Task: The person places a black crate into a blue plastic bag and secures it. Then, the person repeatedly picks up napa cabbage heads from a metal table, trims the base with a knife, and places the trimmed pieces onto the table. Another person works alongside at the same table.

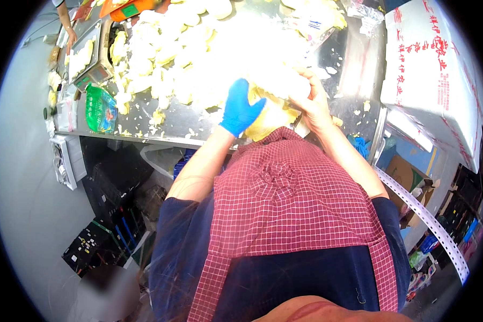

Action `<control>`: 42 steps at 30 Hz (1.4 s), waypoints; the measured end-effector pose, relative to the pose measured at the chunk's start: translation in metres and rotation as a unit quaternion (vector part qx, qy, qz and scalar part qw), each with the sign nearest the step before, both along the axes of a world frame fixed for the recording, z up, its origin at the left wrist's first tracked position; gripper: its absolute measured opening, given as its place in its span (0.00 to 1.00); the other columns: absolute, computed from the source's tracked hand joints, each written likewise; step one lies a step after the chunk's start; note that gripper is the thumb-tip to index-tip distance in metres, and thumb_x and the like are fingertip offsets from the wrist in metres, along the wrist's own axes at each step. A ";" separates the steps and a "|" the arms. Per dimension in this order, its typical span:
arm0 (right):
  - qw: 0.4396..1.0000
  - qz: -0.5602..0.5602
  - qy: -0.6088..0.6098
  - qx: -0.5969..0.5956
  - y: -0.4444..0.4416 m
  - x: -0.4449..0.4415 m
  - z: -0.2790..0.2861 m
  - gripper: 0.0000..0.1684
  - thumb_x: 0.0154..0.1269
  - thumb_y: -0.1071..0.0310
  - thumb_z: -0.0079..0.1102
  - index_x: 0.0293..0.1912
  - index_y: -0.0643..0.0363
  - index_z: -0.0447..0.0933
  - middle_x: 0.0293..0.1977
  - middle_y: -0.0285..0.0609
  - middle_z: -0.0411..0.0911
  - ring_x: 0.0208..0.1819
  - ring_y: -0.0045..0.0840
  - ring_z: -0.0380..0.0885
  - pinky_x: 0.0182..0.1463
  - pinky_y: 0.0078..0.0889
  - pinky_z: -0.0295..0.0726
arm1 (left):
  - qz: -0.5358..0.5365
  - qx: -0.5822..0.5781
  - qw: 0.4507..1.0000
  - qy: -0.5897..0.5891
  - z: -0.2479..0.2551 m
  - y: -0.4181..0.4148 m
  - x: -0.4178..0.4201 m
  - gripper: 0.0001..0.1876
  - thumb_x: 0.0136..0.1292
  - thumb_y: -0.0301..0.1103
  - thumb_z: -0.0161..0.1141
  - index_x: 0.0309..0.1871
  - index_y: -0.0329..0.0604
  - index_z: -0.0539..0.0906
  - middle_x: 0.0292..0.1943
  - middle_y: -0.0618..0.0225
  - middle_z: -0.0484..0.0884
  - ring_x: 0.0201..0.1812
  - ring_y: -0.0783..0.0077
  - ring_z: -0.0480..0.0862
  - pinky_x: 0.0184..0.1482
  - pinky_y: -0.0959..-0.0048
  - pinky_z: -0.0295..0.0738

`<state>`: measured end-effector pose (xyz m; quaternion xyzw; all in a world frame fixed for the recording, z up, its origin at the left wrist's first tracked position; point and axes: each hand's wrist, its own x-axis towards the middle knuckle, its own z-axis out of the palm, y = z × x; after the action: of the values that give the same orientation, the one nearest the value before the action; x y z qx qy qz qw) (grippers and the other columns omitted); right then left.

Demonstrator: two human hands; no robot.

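Note:
My left hand [241,108], in a blue glove, rests with its thumb spread against yellow leafy pieces [271,116] near the front edge of the metal table. My bare right hand [314,100] is on the other side of them, its fingers curled at a pale, overexposed mass. Glare hides what lies between the hands, so whether either hand grips it cannot be told. Many pale yellow leafy vegetable pieces [165,56] are heaped on the table to the left and ahead. Small scraps lie about the tabletop [157,129].
A scale [94,74] and a green plastic container [100,108] stand at the left. A large white box [430,76] with red writing is at the right, near a crumpled blue glove [359,145]. Another person's arm [66,22] reaches in at the upper left.

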<state>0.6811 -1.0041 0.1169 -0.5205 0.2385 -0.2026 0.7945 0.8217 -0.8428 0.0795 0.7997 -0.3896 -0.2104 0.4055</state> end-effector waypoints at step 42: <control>0.918 0.071 0.231 -0.314 0.053 0.018 0.012 0.32 0.67 0.48 0.58 0.55 0.68 0.68 0.42 0.57 0.76 0.41 0.41 0.78 0.48 0.39 0.76 | 0.126 -0.292 0.651 0.690 0.016 -0.011 -0.040 0.28 0.77 0.53 0.38 0.65 0.40 0.71 0.58 0.62 0.78 0.57 0.66 0.77 0.63 0.65 0.70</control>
<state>0.6990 -0.9512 0.1289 -0.7910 0.3024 -0.0843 0.5251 0.7819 -0.8538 0.0959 0.3055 0.0650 -0.5234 0.7928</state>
